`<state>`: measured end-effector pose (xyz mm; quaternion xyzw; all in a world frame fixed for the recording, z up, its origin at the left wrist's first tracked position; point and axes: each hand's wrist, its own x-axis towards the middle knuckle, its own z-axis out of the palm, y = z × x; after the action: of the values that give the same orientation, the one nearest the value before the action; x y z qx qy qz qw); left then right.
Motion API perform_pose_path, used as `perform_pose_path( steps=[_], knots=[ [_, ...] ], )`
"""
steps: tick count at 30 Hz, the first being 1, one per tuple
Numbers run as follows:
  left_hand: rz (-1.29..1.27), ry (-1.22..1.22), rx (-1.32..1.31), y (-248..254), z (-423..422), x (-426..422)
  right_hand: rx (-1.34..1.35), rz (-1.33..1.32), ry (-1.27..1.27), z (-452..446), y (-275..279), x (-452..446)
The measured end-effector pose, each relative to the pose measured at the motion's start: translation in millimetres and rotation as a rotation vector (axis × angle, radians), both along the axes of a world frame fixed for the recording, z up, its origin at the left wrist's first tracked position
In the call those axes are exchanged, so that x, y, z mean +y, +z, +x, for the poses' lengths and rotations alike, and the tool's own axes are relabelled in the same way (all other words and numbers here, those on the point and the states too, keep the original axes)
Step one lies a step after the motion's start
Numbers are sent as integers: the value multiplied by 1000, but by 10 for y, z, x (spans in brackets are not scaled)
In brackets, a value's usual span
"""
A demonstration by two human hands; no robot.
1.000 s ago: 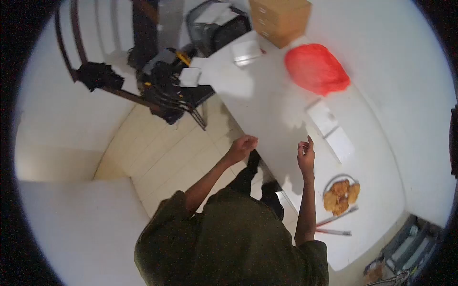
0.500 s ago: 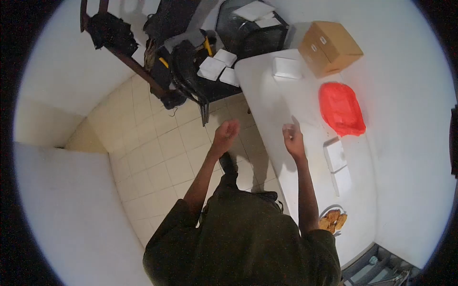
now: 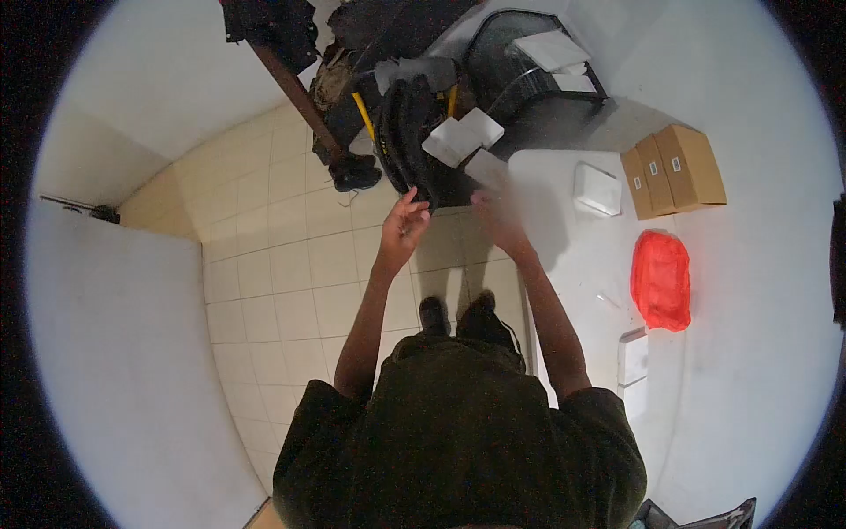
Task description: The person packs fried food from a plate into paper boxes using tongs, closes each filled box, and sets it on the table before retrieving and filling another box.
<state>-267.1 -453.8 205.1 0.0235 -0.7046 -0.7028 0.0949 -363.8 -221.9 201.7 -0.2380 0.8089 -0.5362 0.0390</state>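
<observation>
My left hand (image 3: pixel 405 231) is raised over the tiled floor, its fingers apart and nothing visible in them. Just beyond its fingertips are the black curved tubes (image 3: pixel 407 145) of what looks like a stacked chair. My right hand (image 3: pixel 502 219) is smeared by motion near the corner of the white table (image 3: pixel 551 238), so its fingers cannot be read. Close past it, several white flat boxes (image 3: pixel 454 141) lie on a black surface. Another white box (image 3: pixel 597 189) rests on the table to the right of that hand.
Brown cardboard boxes (image 3: pixel 692 167) stand against the wall at the table's far end. A red plastic bag or tray (image 3: pixel 661 280) and white boxes (image 3: pixel 633 357) lie along the table's wall side. A black chair (image 3: pixel 538 106) holds more white pieces. A wooden post (image 3: pixel 295 93) leans at the upper left.
The view has shifted forward as I stepped toward the far end. My right hand has moved left from above the table, closer to my left hand. The plate of fried food has left the view.
</observation>
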Motion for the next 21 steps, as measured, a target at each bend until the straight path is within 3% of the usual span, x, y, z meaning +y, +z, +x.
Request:
perform_pose_path(
  steps=[4,9,12,14,15,17,19,21],
  knots=[
    [157,-52,-44,-142,-516,-35,-194,-127,-46,-517,-333,-196],
    [-4,-25,-62,-52,-1322,-40,-525,-188,-111,-1321,-759,-394],
    [-144,-8,-99,-159,-1840,-179,-795,-459,-87,-2020,-1900,-414],
    [-246,10,-175,-288,-2189,-334,-952,-67,-215,-2479,-2133,-543],
    [-212,47,-158,-478,-2360,-417,-980,-149,-203,-2636,-2369,-532],
    [-561,86,-149,-572,-2603,-590,-1041,-315,-165,-2867,-3043,-491],
    [-526,136,-261,-563,-2784,-702,-775,-116,-82,-3024,-3697,-495],
    [-608,153,-343,-716,-2873,-862,-716,17,-26,-3221,-4318,-585]
  ],
)
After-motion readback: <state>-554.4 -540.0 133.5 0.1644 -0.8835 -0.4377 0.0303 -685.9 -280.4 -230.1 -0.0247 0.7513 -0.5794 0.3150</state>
